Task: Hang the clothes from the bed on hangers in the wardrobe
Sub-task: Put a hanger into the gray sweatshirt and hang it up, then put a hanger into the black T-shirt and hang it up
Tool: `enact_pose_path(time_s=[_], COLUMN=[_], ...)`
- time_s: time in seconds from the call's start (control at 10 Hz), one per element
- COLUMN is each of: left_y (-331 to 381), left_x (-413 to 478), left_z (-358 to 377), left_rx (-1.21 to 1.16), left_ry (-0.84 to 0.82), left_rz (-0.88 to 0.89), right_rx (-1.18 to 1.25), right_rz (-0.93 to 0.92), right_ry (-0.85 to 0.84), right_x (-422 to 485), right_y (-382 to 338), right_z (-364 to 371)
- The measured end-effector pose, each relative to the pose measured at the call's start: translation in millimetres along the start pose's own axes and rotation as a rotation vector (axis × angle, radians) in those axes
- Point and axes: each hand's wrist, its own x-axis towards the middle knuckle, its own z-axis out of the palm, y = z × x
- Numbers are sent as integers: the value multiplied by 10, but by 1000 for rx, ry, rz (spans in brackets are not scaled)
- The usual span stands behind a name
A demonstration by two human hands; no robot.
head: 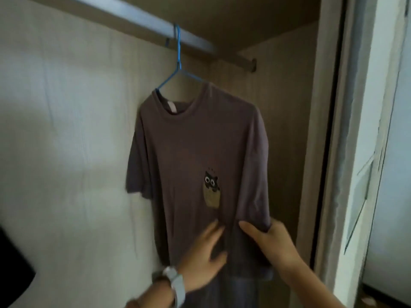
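Note:
A brownish-purple T-shirt (195, 152) with a small owl print hangs on a blue wire hanger (178, 63) hooked over the metal wardrobe rail (142, 21). My right hand (269, 247) pinches the hem of the shirt's right sleeve between thumb and fingers. My left hand (204, 256), wearing a pale wristwatch, lies flat with fingers spread against the lower front of the shirt. The shirt's bottom edge is hidden behind my hands.
The wardrobe's pale back wall (66, 130) is to the left, its side wall (289, 130) and door frame (347, 152) to the right. A dark object (13, 270) shows at the lower left edge.

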Motion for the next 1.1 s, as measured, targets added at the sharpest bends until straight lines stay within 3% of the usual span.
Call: enact_pose_path(time_s=[0.1,0.2,0.3,0.5,0.6,0.7,0.8,0.9,1.0,1.1], left_y=[-205,-389,-581,-561,-197,343,1298,1672,1989,2051], left_x=[-496,-890,-1476,-3552,-4773,-5866,-6102,-6161,-6038,-6255], left_z=[573,905,1127,1747,2320,3033,3466,3682,3708,3810], left_rx=[-150,-180,-200,-163,-313,-157,-379,-438,-754,-797], left_ry=[-99,-100,-15,239,315,415,555,816,1309,1350], left_rz=[-221,-395,-649,-1238,-1608,-1966,-2137,-2194,-2233,-2286], right_rx=[57,60,-48,-294,-454,-647,-828,-936,-1038,-1110], right_rz=[101,167,194,463,528,551,503,525,453,227], right_ry=[-21,-85,-264,-1000,-1202,-1447,-1662,-1824,-1949,-2039], right_x=[-155,-254,-415,-1066,-1471,-1951,-2481,-2990,-3477,-3927], right_y=[472,879,1360,2204,2574,2896,3058,3055,2988,2888], right_z=[158,242,273,372,443,517,598,710,835,1062])
